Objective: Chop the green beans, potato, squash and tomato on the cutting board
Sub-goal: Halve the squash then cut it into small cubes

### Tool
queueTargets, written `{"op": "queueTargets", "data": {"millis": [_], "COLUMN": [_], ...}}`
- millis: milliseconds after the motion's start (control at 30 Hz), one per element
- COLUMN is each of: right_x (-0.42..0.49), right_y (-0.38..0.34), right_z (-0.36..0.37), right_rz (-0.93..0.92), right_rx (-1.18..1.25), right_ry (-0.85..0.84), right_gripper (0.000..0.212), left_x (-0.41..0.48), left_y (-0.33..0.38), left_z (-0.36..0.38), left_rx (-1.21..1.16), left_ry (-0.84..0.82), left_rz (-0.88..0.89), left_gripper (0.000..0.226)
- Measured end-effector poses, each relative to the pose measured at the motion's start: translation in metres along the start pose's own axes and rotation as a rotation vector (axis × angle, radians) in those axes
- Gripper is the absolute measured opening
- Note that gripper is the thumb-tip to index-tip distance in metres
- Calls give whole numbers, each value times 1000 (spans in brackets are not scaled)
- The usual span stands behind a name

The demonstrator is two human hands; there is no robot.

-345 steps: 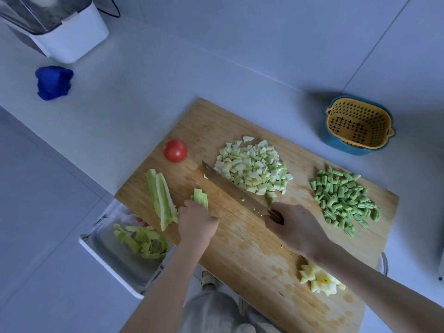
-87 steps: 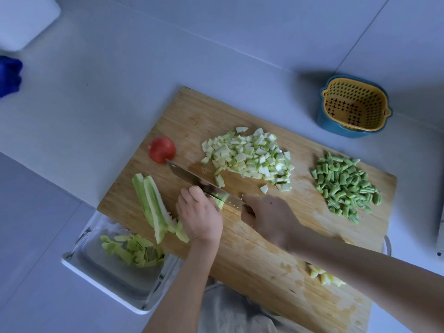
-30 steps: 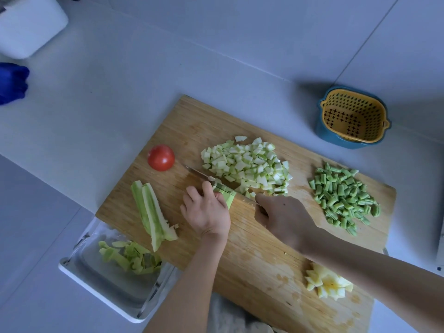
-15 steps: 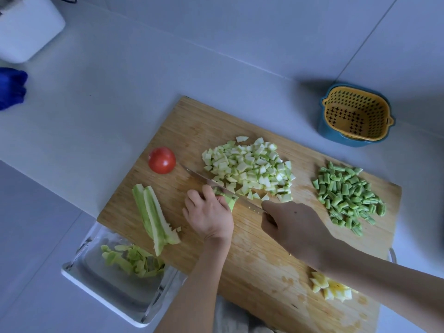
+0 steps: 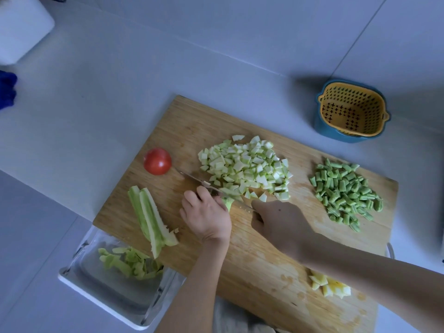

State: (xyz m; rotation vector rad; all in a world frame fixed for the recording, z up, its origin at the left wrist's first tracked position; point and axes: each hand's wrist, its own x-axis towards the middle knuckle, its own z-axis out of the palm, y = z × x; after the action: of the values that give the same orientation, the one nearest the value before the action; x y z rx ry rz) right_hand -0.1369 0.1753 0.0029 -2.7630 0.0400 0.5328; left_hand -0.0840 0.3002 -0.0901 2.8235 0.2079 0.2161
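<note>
On the wooden cutting board (image 5: 192, 123), my left hand (image 5: 206, 218) curls over a short green squash strip (image 5: 228, 202). My right hand (image 5: 281, 224) grips the handle of a knife (image 5: 194, 180) whose blade lies across that strip, beside a pile of diced squash (image 5: 245, 167). Two long squash strips (image 5: 150, 218) lie at the board's left. A whole red tomato (image 5: 157, 161) sits at the far left. Chopped green beans (image 5: 344, 192) are heaped at the right. Yellow potato pieces (image 5: 330, 286) show near the front edge, partly behind my right arm.
A clear tray (image 5: 96, 282) with green peelings sits below the board's left corner. A yellow colander in a blue bowl (image 5: 352, 111) stands on the counter at the back right. A white appliance (image 5: 21, 27) and a blue cloth (image 5: 7, 90) are far left.
The strip under my left hand has got shorter and the diced pile has grown. Both hands have shifted slightly along the board.
</note>
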Motion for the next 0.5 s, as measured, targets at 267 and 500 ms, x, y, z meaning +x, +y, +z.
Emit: {"op": "queueTargets", "data": {"millis": [267, 500], "right_x": [-3, 12], "right_y": [8, 1], "right_z": [-11, 12], "right_rz": [-4, -34], "right_rx": [93, 62], "right_ry": [44, 29], "right_gripper": [29, 19], "left_x": [-1, 1], "left_y": [0, 2], "left_z": [0, 0], "left_rx": [-44, -42], "left_ry": [8, 22], "left_rz": [-20, -21], "left_gripper": [26, 29]}}
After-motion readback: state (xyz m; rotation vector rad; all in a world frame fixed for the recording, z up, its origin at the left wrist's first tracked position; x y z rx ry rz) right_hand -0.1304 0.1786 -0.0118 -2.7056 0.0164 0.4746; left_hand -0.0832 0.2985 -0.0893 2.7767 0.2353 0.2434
